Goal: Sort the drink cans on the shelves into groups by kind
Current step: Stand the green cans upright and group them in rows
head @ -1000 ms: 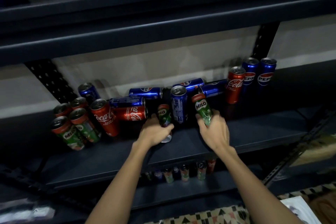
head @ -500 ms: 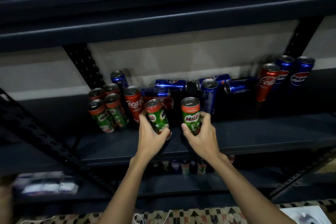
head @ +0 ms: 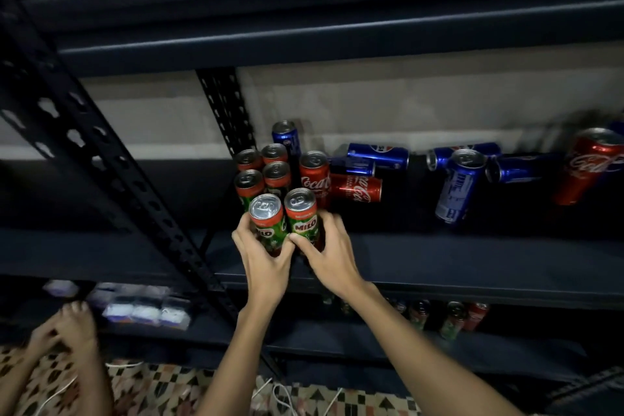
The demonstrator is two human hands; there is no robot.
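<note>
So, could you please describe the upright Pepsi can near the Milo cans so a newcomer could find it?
On the middle shelf, find the Milo group by the perforated back post. Behind it, nearest the wall, stands the Pepsi can: the only blue one upright there, while the neighbouring blue cans lie flat.

One camera only, worn on the person's head, looks forward and slightly down at a dark metal shelf unit from close range. The middle shelf (head: 472,267) crosses the centre of the wide-angle view, its front edge just beyond the wrists. The shelf above (head: 337,40) fills the top, a lower shelf (head: 337,341) and patterned floor (head: 162,388) the bottom. Straight edges bend near the frame's borders.
</note>
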